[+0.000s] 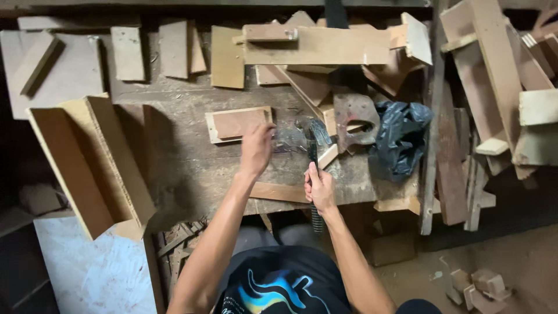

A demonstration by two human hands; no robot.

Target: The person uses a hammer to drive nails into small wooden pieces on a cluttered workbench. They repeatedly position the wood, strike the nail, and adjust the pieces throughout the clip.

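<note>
My right hand (319,189) grips the dark handle of a hammer (314,152), whose metal head lies on the workbench near a clear plastic bag (290,139). Fingers of my left hand (256,148) reach down onto the bench right beside that clear bag and next to a small flat wooden panel with a pale border (235,124). A narrow wooden strip (279,192) lies across the bench edge between my forearms.
A worn wooden workbench (186,168) carries many offcuts of board along its back. An open box-like wooden frame (93,163) stands at the left. A rusty saw handle (354,119) and a black plastic bag (401,136) lie to the right, beside stacked planks (482,87).
</note>
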